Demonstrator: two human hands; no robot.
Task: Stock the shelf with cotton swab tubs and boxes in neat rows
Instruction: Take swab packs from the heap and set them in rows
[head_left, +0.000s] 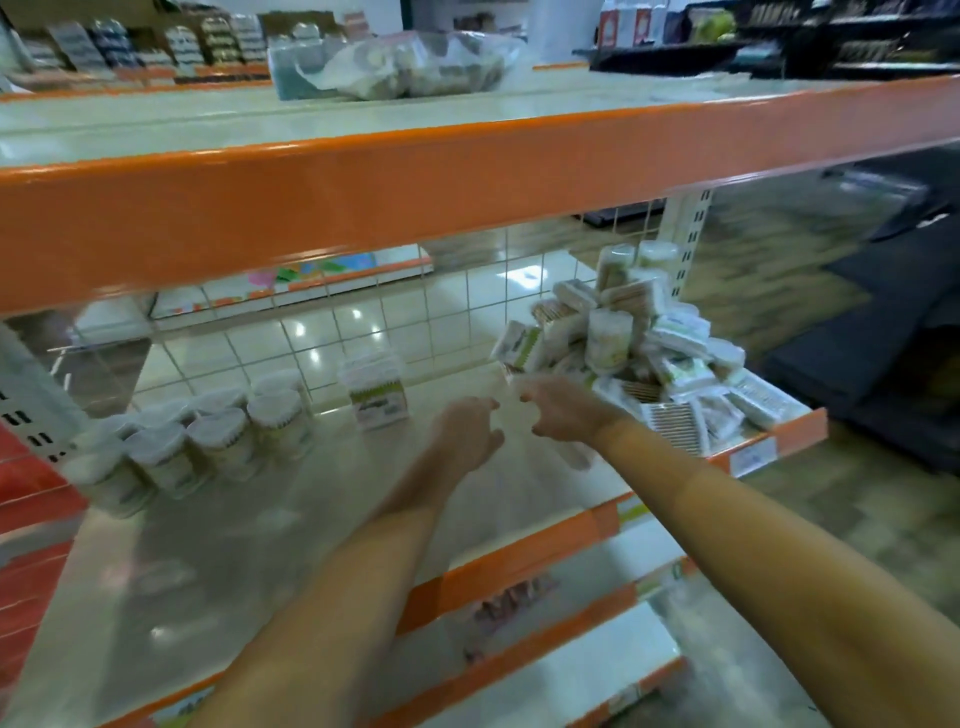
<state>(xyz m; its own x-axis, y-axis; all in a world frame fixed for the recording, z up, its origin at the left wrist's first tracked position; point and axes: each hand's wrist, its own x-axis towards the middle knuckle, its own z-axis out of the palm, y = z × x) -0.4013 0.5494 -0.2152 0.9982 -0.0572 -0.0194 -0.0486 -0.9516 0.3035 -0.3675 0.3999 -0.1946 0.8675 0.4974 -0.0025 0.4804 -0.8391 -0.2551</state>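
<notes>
Both arms reach over the shelf (260, 519). The left hand (467, 431) has loosely bent fingers and holds nothing. The right hand (566, 410) is just beside it; the picture is blurry, so I cannot tell if it holds anything. A messy pile of swab packs (649, 343) sits right behind the right hand. One box (376, 389) stands left of the left hand. Round tubs (218, 436) stand in rows farther left.

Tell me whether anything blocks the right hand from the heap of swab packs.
Nothing visible does. The right hand is already at the near edge of the heap of swab packs; only bare shelf lies around it.
</notes>
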